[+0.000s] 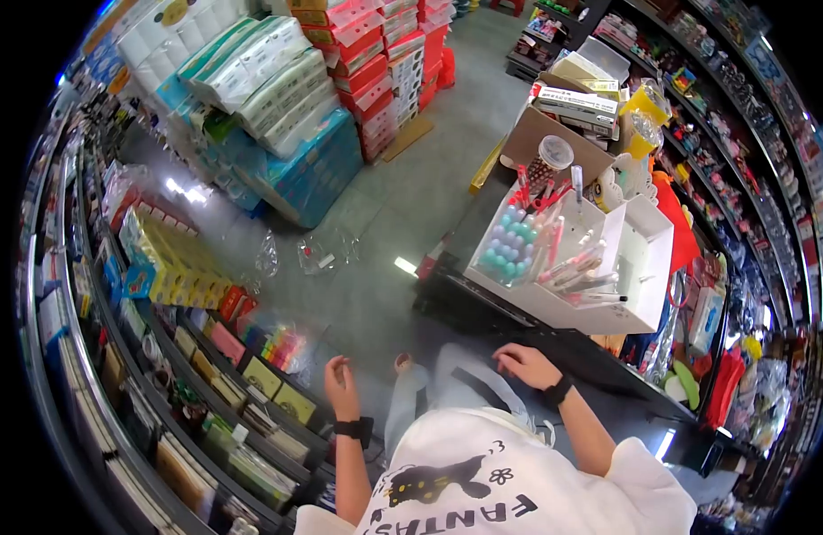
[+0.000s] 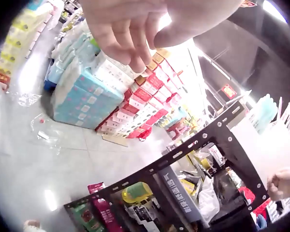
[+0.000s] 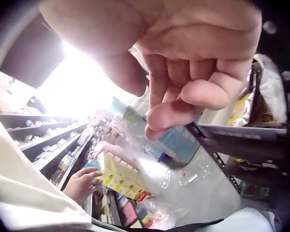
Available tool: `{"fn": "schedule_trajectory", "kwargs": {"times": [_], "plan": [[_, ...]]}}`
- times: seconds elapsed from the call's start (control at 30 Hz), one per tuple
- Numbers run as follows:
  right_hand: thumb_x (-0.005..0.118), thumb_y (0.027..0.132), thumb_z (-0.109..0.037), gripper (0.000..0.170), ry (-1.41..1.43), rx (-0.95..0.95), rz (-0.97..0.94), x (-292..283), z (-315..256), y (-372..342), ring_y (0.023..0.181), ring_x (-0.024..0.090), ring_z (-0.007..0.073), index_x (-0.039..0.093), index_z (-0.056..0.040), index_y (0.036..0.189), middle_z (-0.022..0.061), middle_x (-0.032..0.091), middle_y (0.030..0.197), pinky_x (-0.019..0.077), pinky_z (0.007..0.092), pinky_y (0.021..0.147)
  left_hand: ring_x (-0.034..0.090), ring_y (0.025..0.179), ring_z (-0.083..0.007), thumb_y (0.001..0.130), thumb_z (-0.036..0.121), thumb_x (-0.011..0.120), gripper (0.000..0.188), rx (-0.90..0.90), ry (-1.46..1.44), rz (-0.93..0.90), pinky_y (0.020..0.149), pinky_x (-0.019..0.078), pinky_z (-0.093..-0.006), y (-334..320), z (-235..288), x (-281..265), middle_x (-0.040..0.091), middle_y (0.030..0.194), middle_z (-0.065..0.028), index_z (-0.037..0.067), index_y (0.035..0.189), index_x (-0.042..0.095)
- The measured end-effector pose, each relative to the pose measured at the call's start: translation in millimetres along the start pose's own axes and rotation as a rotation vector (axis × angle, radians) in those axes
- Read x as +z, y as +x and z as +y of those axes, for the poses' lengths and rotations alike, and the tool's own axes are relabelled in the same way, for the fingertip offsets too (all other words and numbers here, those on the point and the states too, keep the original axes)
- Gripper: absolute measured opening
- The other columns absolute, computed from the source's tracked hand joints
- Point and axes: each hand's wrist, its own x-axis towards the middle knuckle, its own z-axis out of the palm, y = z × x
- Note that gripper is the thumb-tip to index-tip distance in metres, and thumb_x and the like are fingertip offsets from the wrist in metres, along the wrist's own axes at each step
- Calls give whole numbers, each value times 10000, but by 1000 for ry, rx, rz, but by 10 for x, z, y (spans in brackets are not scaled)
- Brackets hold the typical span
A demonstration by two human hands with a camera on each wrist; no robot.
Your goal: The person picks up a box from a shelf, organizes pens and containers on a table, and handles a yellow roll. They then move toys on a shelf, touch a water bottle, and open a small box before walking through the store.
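Note:
The left hand [image 1: 342, 390] hangs over the aisle beside the low shelf of notebooks, with nothing in it; in the left wrist view the left hand [image 2: 135, 29] has loosely bent fingers. The right hand [image 1: 529, 365] is held in front of the dark display stand [image 1: 554, 334], also holding nothing; in the right wrist view the fingers of the right hand [image 3: 183, 72] curl loosely. Above the right hand, on the stand, sits a white box [image 1: 639, 312] with pens [image 1: 590, 275] and pastel beaded items [image 1: 509, 245]. Both wrists wear black bands.
Packs of tissue [image 1: 295, 174] and red boxes [image 1: 362, 89] are stacked on the floor ahead. Clear plastic wrappers [image 1: 326, 254] lie on the floor. Shelves of small goods [image 1: 723, 134] stand at the right, and a yellow multipack [image 1: 175, 267] sits at the left.

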Motion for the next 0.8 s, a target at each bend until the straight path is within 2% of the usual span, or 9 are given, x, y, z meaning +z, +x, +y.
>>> {"fn": "schedule_trajectory", "kwargs": {"times": [0.07, 0.17, 0.3, 0.47, 0.5, 0.6, 0.63, 0.73, 0.8], "plan": [[463, 864, -187, 227, -28, -73, -8, 222, -232, 242, 671, 548, 120, 544, -8, 977, 51, 599, 759, 440, 238, 605, 523, 829, -138, 865, 40, 416, 215, -21, 32, -11, 758, 425, -255, 88, 10, -141, 526, 972, -80, -1, 1074, 442], [456, 842, -193, 240, -39, -58, -109, 463, -620, 553, 769, 586, 238, 540, -26, 992, 123, 608, 832, 450, 313, 707, 529, 824, -141, 865, 48, 418, 221, -8, 12, 3, 743, 427, -260, 324, 90, -280, 528, 981, -80, -4, 1078, 442], [438, 828, -217, 243, -378, -251, -101, 778, -930, 959, 862, 548, 304, 555, -59, 971, 132, 583, 924, 440, 369, 745, 534, 816, -143, 860, 48, 425, 219, 52, 86, -25, 731, 427, -259, 847, 226, -415, 534, 977, -77, -7, 1071, 447], [458, 830, -219, 194, -568, -381, -113, 950, -1529, 1529, 827, 559, 268, 550, -79, 928, 90, 575, 900, 447, 371, 709, 547, 876, -180, 826, -3, 440, 223, 111, 141, -57, 787, 433, -287, 1729, 444, -442, 539, 964, -113, -19, 1048, 453], [463, 829, -221, 188, -580, -408, -105, 946, -1650, 1674, 815, 560, 266, 547, -82, 925, 85, 573, 894, 448, 372, 700, 541, 879, -170, 833, 20, 453, 209, 90, 67, -50, 785, 430, -285, 1913, 580, -381, 537, 965, -107, -14, 1038, 467], [480, 824, -221, 174, -525, -408, 12, 1006, -1832, 2103, 791, 560, 263, 535, -83, 917, 79, 560, 869, 448, 371, 678, 536, 869, -159, 841, 47, 463, 194, 166, 170, -133, 778, 425, -280, 2500, 773, -289, 534, 962, -96, -9, 1027, 482], [483, 824, -212, 168, -547, -400, 23, 994, -1889, 2228, 786, 560, 259, 531, -78, 914, 77, 553, 855, 451, 361, 667, 534, 856, -158, 843, 62, 468, 191, 132, 109, -169, 772, 422, -279, 2671, 928, -205, 532, 956, -92, -9, 1019, 490], [488, 822, -207, 160, -378, -422, 191, 871, -2010, 2552, 787, 556, 260, 525, -76, 904, 75, 546, 830, 449, 363, 668, 527, 778, -132, 853, 43, 438, 187, 268, 189, -326, 719, 412, -240, 3243, 1033, -31, 543, 933, -78, 9, 1034, 471], [488, 821, -204, 155, -468, -370, 272, 773, -2001, 2701, 792, 553, 262, 525, -71, 893, 73, 546, 826, 445, 367, 678, 528, 775, -131, 858, 63, 441, 186, 355, 216, -383, 714, 411, -234, 3553, 1061, 120, 543, 929, -73, 17, 1036, 473]]}}
